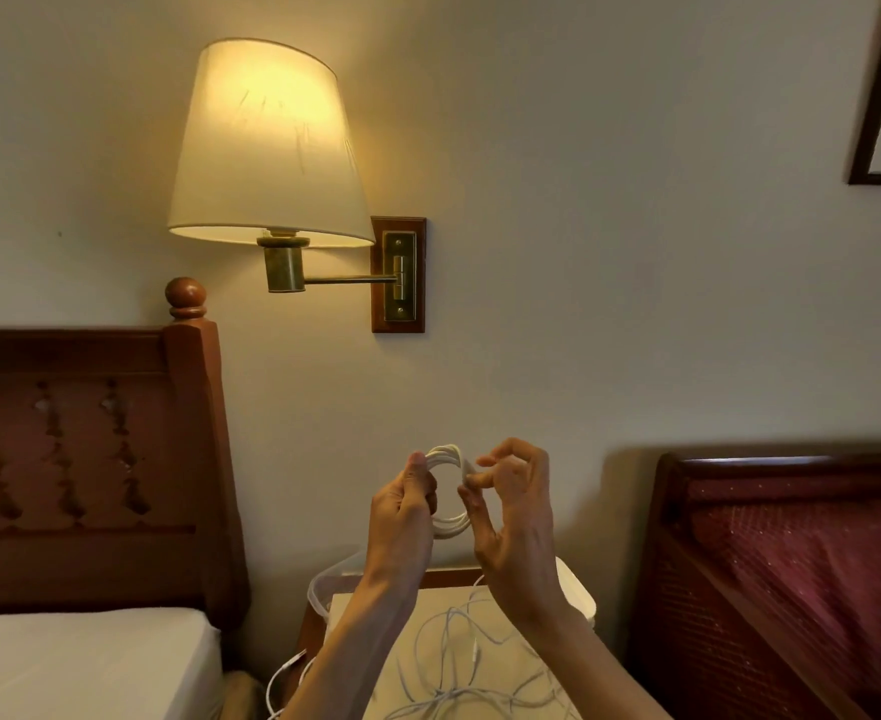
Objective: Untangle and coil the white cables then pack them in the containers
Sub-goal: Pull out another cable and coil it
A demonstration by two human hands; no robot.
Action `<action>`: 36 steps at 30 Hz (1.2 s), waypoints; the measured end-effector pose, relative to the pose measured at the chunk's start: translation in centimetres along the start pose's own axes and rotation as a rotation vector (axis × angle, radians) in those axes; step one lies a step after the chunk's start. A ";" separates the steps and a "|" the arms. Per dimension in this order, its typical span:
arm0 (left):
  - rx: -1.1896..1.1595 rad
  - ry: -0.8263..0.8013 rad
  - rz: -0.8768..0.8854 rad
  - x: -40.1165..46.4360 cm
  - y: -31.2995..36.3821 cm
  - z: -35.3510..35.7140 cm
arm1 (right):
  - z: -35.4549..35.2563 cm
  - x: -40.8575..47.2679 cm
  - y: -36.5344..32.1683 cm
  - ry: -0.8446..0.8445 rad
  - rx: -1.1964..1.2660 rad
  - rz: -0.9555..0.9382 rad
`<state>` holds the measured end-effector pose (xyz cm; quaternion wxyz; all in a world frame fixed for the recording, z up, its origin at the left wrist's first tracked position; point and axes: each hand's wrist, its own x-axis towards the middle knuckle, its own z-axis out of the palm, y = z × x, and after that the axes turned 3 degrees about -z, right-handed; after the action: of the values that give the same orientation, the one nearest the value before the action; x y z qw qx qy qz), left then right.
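- Two hands hold one coiled white cable [448, 491] up before the wall: left hand [402, 511] fingers clamped on its left side, right hand [513, 506] fingers pinching its right side.
- Below the fingers, loose white cables [459, 662] sprawl over the bench [370, 610]; clear containers [324, 589] sit behind, partly hidden by the forearms.
- Above the fingers, a lit wall lamp [266, 148]; a bed [79, 662] left.

Two bare forearms come up into the picture from the 6 o'clock edge, with no sleeve, cuff, watch, bracelet or strap on any part that shows. The left hand [402, 504] is ungloved and carries no ring on the fingers that face the camera; its thumbnail, towards 12 o'clock, is short and unpainted. The right hand [513, 504] is ungloved too, with slender fingers, no ring in sight and short plain nails. Tendons and knuckle creases stand out on both wrists in the warm light.
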<state>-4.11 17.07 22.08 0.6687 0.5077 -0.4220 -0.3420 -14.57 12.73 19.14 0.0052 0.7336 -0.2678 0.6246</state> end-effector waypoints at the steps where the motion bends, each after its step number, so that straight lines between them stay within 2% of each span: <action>1: -0.003 -0.004 -0.008 0.0 0.1 0.0 | -0.2 0.2 0.2 -0.030 0.060 0.006; 7: -0.020 0.002 -0.043 0.3 0.0 -0.3 | -1.4 0.7 -0.3 -0.145 0.362 0.198; 10: -0.049 0.023 -0.073 0.6 0.0 -0.6 | -2.5 0.6 -0.5 -0.310 0.567 0.344; 13: -0.052 0.031 -0.095 0.9 -0.2 -0.7 | -3.3 0.7 -0.4 -0.479 0.506 0.323; 17: -0.102 0.000 -0.149 0.9 -0.3 -0.6 | -3.0 0.0 -0.1 -0.419 0.381 0.355; 20: -0.153 -0.046 -0.188 1.0 -0.9 -0.5 | -2.5 -1.5 0.7 -0.444 0.352 0.424; 22: -0.166 -0.047 -0.203 1.2 -1.8 -0.7 | -2.8 -1.8 1.1 -0.491 0.430 0.513; 27: -0.159 -0.128 -0.249 0.6 -4.0 -1.1 | -3.5 -1.3 0.6 -0.532 0.950 0.841; 32: -0.098 -0.214 -0.313 -0.4 -7.8 -2.5 | -2.6 -4.1 1.5 -0.537 0.840 0.935; 36: -0.031 -0.243 -0.372 -2.3 -10.4 -3.5 | -2.6 -6.5 1.0 -0.497 0.875 1.005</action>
<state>-2.22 17.87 11.02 0.5463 0.5214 -0.3931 -0.5245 -17.80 15.30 13.37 -0.6398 0.5768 -0.2919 0.4157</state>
